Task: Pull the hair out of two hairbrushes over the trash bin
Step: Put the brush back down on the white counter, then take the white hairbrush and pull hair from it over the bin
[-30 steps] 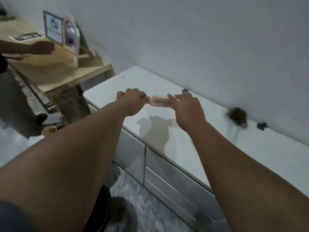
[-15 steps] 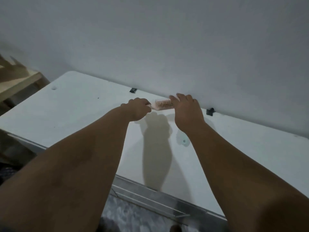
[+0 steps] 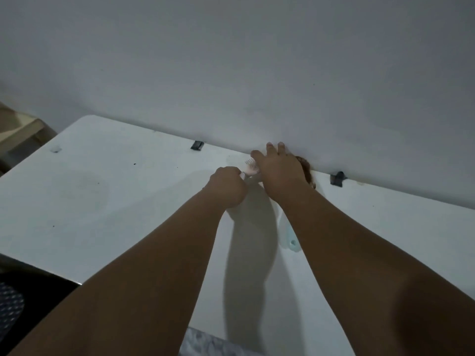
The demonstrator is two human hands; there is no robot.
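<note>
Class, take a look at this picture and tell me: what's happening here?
A person holds a pink hairbrush above a white counter. The left hand grips its handle, while the right hand lies over the bristle end with fingers stretched out. A brown clump of hair shows just behind the right hand, against the wall. A pale blue object, possibly the second brush, peeks out from under the right forearm. No trash bin is in view.

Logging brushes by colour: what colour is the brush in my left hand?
The hairbrush is pale pink; head view.
</note>
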